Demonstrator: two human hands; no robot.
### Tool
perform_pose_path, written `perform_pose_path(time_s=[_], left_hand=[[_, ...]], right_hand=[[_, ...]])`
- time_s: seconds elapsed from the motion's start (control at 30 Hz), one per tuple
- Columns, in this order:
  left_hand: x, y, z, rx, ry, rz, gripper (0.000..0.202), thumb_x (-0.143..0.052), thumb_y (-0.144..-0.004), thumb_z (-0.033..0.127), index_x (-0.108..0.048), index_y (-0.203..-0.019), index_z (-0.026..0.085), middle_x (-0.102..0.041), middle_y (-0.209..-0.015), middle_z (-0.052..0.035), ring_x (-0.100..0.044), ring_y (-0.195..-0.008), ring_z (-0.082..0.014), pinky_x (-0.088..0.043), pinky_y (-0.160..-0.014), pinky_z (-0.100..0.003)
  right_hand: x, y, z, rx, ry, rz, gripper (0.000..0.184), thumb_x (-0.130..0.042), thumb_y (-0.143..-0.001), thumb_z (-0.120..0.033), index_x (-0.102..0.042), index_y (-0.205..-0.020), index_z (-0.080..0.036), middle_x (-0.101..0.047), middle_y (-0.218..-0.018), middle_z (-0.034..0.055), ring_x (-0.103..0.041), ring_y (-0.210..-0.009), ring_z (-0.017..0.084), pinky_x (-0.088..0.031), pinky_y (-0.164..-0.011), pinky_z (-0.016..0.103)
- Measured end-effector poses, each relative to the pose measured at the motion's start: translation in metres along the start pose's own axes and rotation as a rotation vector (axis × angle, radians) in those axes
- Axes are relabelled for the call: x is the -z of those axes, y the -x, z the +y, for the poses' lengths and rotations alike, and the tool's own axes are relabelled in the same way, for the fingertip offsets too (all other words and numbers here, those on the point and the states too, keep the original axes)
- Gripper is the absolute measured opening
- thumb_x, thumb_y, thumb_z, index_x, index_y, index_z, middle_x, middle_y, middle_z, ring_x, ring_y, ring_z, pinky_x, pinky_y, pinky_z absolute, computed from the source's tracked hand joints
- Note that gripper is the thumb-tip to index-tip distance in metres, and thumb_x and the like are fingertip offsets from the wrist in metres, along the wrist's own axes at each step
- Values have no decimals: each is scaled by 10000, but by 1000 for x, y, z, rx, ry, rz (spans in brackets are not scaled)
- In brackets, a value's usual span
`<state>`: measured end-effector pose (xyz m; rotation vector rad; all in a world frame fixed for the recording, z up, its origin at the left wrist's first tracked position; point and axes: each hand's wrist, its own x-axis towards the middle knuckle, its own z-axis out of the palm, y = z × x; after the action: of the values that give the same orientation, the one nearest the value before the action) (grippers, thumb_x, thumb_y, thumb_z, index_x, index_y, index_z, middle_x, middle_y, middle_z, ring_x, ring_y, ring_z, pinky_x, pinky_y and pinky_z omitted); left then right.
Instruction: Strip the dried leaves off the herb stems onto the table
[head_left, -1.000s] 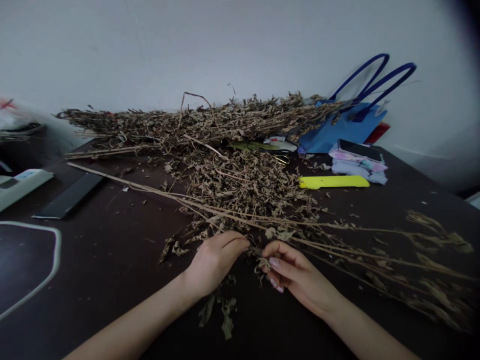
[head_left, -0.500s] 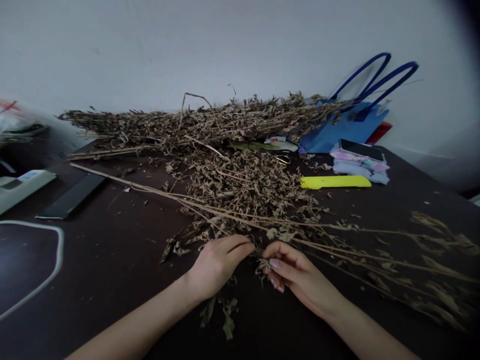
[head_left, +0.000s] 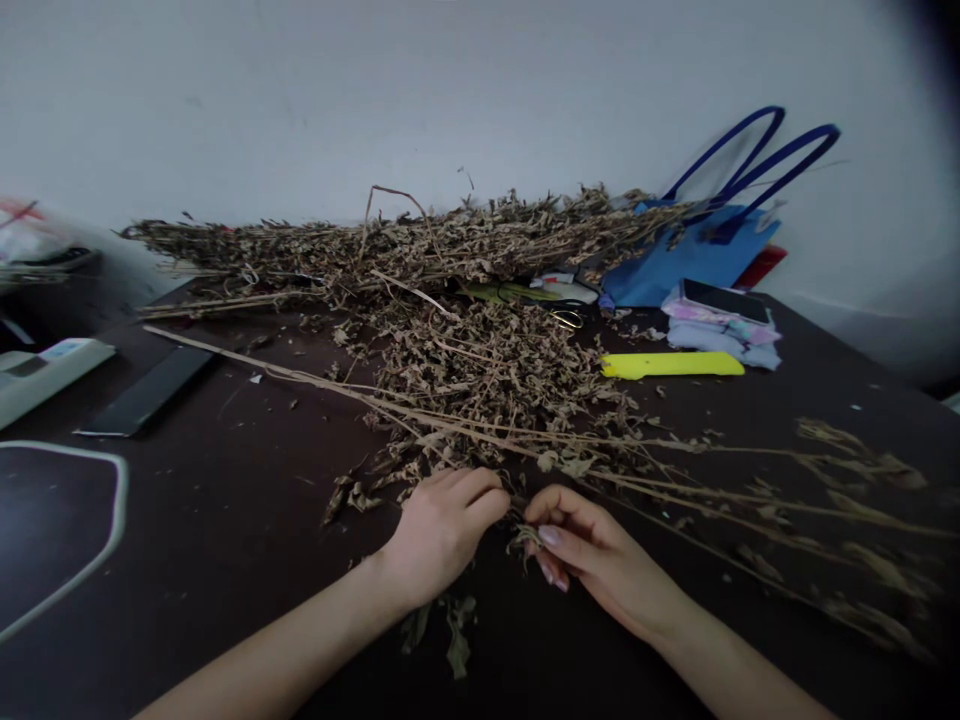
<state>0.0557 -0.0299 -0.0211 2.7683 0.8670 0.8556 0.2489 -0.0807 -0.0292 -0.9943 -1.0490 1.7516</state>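
Long dried plant stems (head_left: 675, 470) lie across the dark table (head_left: 225, 520) from left to right. My left hand (head_left: 442, 530) is closed in a pinch on one dried stem near the table's middle front. My right hand (head_left: 592, 555) is just to its right, fingers curled and pinching dried leaves (head_left: 523, 540) on the same stem. A heap of stripped dried leaves (head_left: 487, 370) lies right behind both hands. A few loose leaves (head_left: 454, 640) rest under my left wrist.
A bundle of dried branches (head_left: 390, 245) lies along the wall. At the back right are a blue bag (head_left: 690, 255), a phone on folded cloth (head_left: 720, 320) and a yellow flat tool (head_left: 671, 364). A black slab (head_left: 146, 392) and a white device (head_left: 45, 365) lie left.
Both hands stayed almost in place; my left hand shifted slightly right and down along the stem. The stem tips at the right edge dipped a little.
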Motion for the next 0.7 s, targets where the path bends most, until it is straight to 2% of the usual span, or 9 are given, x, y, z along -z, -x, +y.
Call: perform_pose_path(time_s=[0.17, 0.27, 0.43, 0.7], left_hand=[[0, -3, 4, 76, 0, -23, 214, -365, -903, 133, -551, -799, 156, -588, -777, -32, -537, -687, -135, -448, -633, -258], [-2, -3, 5, 120, 50, 7, 200, -368, -906, 142, -550, -824, 154, -584, -779, -34, -543, -698, -130, -463, -650, -252], [-3, -3, 5, 121, 148, 68, 126, -422, -899, 166, -546, -884, 151, -589, -829, -43, -566, -750, -128, -490, -683, -240], [-5, -1, 5, 143, 174, 59, 113, -449, -894, 167, -558, -876, 150, -578, -814, -37, -559, -733, -127, -489, -664, -240]], right_hand=[[1, -1, -1, -5, 12, 5, 149, -595, -829, -286, -554, -916, -173, -546, -706, -10, -478, -535, 66, -347, -473, 196], [2, -1, 0, 2, 22, 6, 153, -591, -832, -294, -553, -916, -171, -514, -666, -24, -474, -532, 72, -347, -474, 201], [2, -1, 0, -2, 26, 15, 149, -587, -835, -298, -554, -911, -174, -501, -649, -31, -471, -538, 76, -345, -484, 206], [2, -1, 1, -7, 41, 7, 153, -589, -834, -296, -555, -915, -170, -500, -642, -32, -468, -532, 73, -351, -483, 204]])
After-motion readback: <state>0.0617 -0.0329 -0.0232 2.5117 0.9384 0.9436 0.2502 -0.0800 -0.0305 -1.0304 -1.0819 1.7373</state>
